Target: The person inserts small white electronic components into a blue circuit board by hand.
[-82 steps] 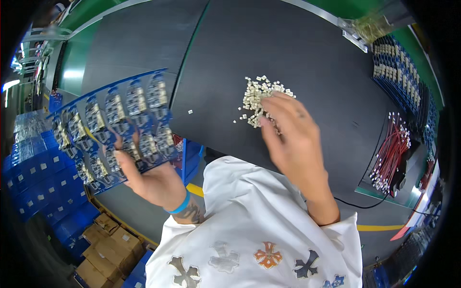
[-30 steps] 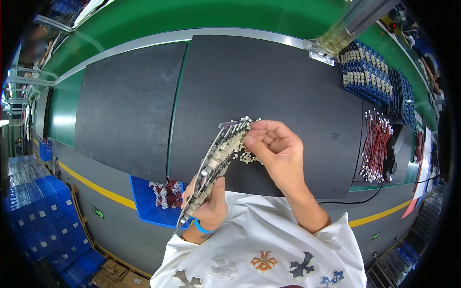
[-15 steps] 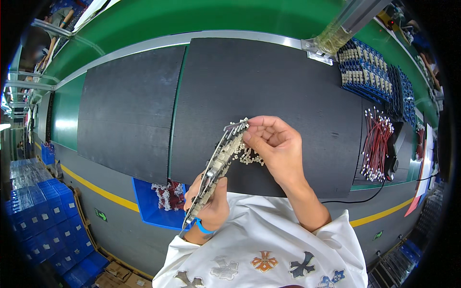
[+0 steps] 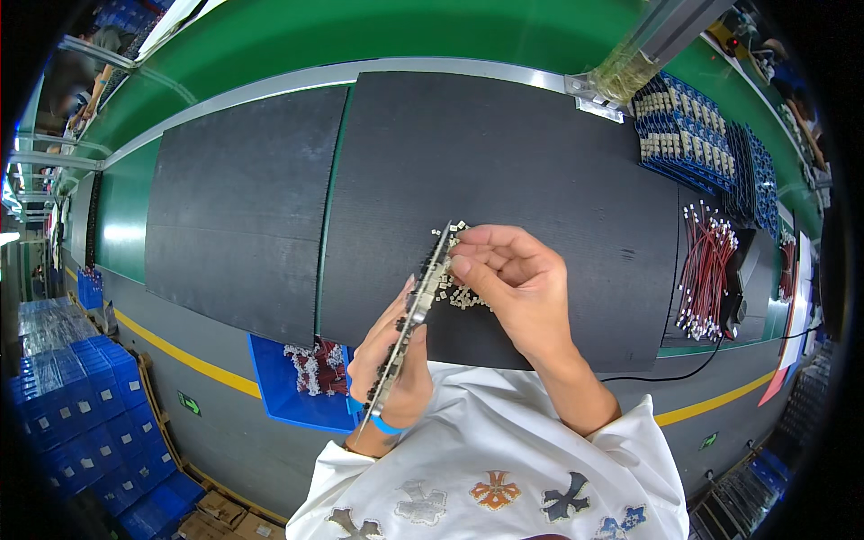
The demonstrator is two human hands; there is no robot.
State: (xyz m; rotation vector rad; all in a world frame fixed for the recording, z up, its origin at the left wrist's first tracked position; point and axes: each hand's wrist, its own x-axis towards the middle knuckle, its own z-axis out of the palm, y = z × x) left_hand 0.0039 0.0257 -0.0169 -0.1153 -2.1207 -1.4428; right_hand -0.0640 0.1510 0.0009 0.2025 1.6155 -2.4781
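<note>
My left hand (image 4: 413, 378) grips a circuit board (image 4: 416, 315), which stands tilted and almost edge-on to me above the near part of the black mat. Dark parts line its left face, while pale connectors show along the other. At the board's upper end my right hand (image 4: 526, 283) has its thumb and fingers pinched together, close against the board's face. Whatever sits between those fingertips is too small to make out. Behind and below them lies a loose heap of small cream connectors (image 4: 465, 298) on the mat.
Blue circuit boards with cream connectors (image 4: 688, 135) are stacked at the far right. Nearer lies a bundle of red wires with white ends (image 4: 706, 274). A blue bin (image 4: 283, 396) holding wired parts stands below the bench's front edge, left of me. A metal post (image 4: 643, 54) rises at the back.
The board has turned more edge-on, and its upper end has come more upright. My left hand's fingers now show behind it. My right hand stays at its upper end, slightly lower.
</note>
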